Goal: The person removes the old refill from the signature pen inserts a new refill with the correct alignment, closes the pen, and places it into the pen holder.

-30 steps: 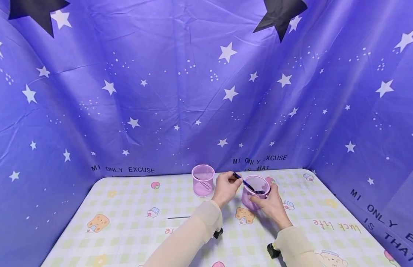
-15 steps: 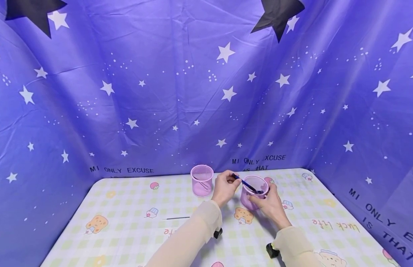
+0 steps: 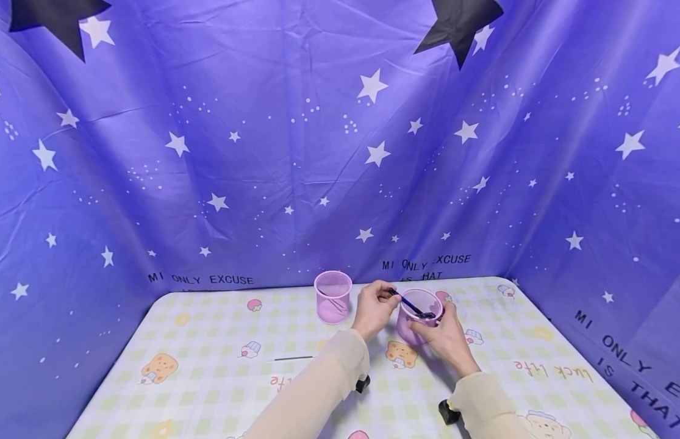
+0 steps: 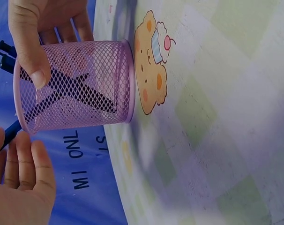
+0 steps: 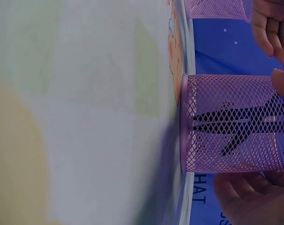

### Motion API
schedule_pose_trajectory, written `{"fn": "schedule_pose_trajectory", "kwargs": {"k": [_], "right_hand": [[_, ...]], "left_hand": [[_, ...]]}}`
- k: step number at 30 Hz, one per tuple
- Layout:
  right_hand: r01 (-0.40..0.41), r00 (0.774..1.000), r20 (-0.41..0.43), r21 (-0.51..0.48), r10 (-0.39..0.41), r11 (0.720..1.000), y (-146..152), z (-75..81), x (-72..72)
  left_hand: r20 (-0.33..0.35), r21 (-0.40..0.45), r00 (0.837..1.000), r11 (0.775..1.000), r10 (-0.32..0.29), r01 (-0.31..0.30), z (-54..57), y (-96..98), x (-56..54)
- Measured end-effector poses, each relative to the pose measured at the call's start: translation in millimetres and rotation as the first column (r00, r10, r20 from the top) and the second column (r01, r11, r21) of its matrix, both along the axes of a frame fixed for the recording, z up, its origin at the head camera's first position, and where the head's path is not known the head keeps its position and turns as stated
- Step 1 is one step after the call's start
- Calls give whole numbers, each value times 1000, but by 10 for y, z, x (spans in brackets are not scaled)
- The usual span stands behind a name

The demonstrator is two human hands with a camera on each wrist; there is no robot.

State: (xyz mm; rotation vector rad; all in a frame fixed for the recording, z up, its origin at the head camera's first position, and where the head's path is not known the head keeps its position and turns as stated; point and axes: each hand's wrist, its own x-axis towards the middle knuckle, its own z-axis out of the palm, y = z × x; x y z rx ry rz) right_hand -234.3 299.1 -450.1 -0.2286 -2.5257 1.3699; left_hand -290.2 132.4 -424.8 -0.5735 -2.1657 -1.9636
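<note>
My left hand pinches the upper end of a dark blue pen that slants into a pink mesh pen holder. The thumb of my right hand lies at the holder's near rim, and the other fingers wrap its far side. In the left wrist view, the pinched pen passes over the rim and crosses other dark pens inside the mesh. The right wrist view shows the holder standing upright on the table, with several dark shapes behind its mesh.
A second pink mesh holder stands to the left, with thin sticks inside. One thin dark stick lies on the patterned tablecloth, partly behind the left sleeve. A blue star-printed curtain hangs around the table's back and sides.
My left hand has shifted slightly to the right with the pen, whose upper end sits a little nearer the holder. The right hand and the holder keep their place.
</note>
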Motion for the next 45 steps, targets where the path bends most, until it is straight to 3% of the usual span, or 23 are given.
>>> {"fn": "schedule_pose_trajectory", "kwargs": {"k": [4,13,22,33,39,45], "right_hand": [[4,1000,10,-1,-4,1000,0,3,3],[2,1000,11,-14,-2,1000,6,-6,-11],[0,1000,8,-15,0,1000,3,5,-6],[-3,999,38,2,3,1000,5,21,10],[2,999,34,6,-2,1000,-4,31,14],[-2,998,66,-2,2,1000,-9,48,17]], "left_hand": [[15,23,1000,1000,-3,2,-14,39,-8],[10,-44,999,998,34,-34,-49,51,-28],[43,-41,999,999,13,-12,-57,28,-19],[49,-59,999,998,-11,14,-131,-137,-43],[15,-73,999,997,-29,30,-126,-244,-32],[25,-117,998,992,-51,53,-98,-331,6]]}}
